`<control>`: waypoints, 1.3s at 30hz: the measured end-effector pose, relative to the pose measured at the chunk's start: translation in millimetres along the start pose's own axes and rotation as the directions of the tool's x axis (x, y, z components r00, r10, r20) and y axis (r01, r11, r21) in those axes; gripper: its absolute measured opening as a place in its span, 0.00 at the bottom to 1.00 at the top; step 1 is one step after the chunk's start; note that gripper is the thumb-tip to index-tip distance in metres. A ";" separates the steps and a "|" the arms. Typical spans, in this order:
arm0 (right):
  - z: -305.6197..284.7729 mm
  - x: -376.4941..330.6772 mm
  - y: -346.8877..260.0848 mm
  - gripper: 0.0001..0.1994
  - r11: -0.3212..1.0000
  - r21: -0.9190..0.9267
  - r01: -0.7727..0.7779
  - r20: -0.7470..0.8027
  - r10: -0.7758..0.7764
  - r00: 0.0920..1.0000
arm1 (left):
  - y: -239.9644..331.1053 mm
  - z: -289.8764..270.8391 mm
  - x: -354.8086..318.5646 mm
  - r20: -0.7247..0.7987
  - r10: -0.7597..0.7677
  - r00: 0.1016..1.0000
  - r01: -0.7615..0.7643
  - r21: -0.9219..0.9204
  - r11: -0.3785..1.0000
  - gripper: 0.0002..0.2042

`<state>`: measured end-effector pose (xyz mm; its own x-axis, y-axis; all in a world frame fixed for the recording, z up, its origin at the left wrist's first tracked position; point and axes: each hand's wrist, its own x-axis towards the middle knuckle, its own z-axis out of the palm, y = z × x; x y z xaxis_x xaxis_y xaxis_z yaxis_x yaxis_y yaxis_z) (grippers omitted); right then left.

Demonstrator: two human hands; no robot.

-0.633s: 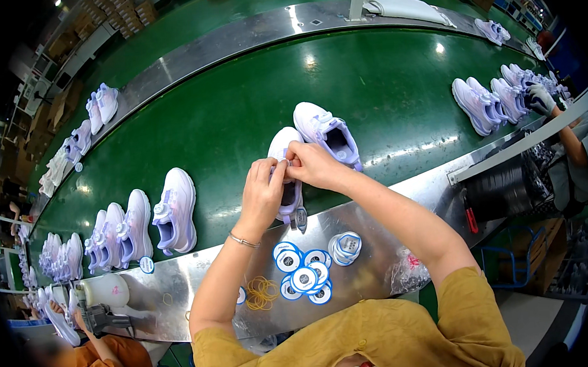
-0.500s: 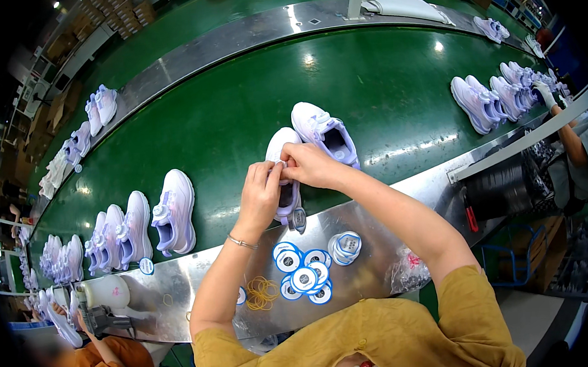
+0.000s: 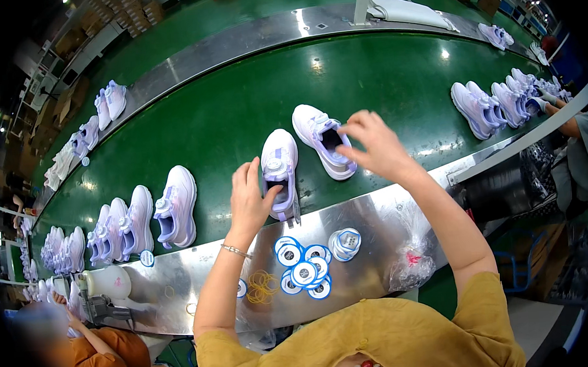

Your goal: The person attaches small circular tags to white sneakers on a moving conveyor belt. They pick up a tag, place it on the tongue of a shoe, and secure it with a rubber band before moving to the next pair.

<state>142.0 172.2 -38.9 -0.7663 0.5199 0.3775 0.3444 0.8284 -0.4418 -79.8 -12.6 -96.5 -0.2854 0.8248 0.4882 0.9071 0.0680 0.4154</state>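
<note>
Several tags (image 3: 304, 274), rubber bands (image 3: 263, 290) & plastic bag (image 3: 410, 270) on bench (image 3: 373, 273), L hand (image 3: 246, 198) & R hand (image 3: 381, 150) unclenched nr shoes (image 3: 279, 146).

Here we are in a shoe factory: look-alike pale sneakers (image 3: 177, 201) line a long green belt (image 3: 229, 113), round tags (image 3: 304, 274) pile up on the metal tabletop (image 3: 354, 287), a worker in orange (image 3: 109, 359) at left, another worker (image 3: 578, 149) at right, boxes (image 3: 123, 12) stacked behind.

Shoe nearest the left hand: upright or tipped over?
Upright: the shoe's opening faces up, beside the left hand.
</note>
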 end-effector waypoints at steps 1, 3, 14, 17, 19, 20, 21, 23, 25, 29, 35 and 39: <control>10.7 -11.2 9.7 0.19 0.996 -0.089 0.033 0.026 -0.031 0.999 | -6.7 9.5 -1.8 0.034 -0.030 0.999 0.031 -0.007 1.000 0.28; 31.9 -28.4 23.7 0.17 0.997 -0.070 0.025 0.150 -0.014 0.989 | -17.1 27.6 1.4 0.108 -0.082 0.991 0.085 -0.025 0.996 0.23; -8.9 -81.0 19.9 0.16 0.964 -0.069 -0.258 0.044 0.262 0.964 | 28.9 56.6 45.6 0.144 -0.134 0.981 0.142 -0.044 0.989 0.20; -20.3 -79.2 51.3 0.24 0.936 0.123 -0.329 -0.062 0.338 0.939 | 37.5 42.3 63.6 -0.148 -0.010 0.989 0.002 -0.048 0.999 0.22; -19.3 -63.8 61.1 0.26 0.865 0.288 -0.411 -0.090 0.452 0.888 | 77.6 30.8 79.4 -0.044 -0.231 0.972 0.185 -0.464 0.866 0.22; -10.3 -60.0 67.9 0.27 0.897 0.224 -0.381 -0.112 0.412 0.904 | 92.0 43.8 80.2 0.050 -0.208 0.977 0.208 -0.446 0.871 0.23; -1.1 -52.1 72.0 0.27 0.902 0.246 -0.354 -0.086 0.384 0.919 | 102.7 60.8 79.0 0.132 -0.190 0.973 0.228 -0.416 0.880 0.24; 21.9 -51.1 87.6 0.24 0.886 0.324 -0.333 -0.121 0.388 0.914 | 109.6 119.5 70.5 0.119 -0.077 0.990 0.110 -0.299 0.948 0.30; 16.6 -49.2 79.1 0.21 0.897 0.326 -0.297 -0.165 0.364 0.917 | 117.5 132.1 72.8 0.148 -0.123 0.981 0.173 -0.400 0.900 0.31; 14.0 -49.3 81.8 0.19 0.891 0.372 -0.260 -0.189 0.347 0.919 | 121.3 129.3 85.8 0.246 -0.189 0.951 0.299 -0.567 0.768 0.26; 16.8 -50.2 83.2 0.15 0.956 0.239 -0.168 -0.240 0.225 0.944 | 135.9 132.1 89.6 -0.044 0.089 0.995 -0.099 -0.387 0.917 0.20; -2.5 -57.4 49.1 0.13 0.979 -0.050 -0.199 -0.346 0.170 0.923 | 133.0 134.9 86.7 -0.078 0.141 0.987 -0.156 -0.246 0.956 0.18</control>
<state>204.2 183.6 -80.2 -0.4612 0.6925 0.5548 0.5162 0.7179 -0.4670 57.8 143.7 -102.5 -0.1776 0.7797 0.6005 0.8360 -0.2023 0.5100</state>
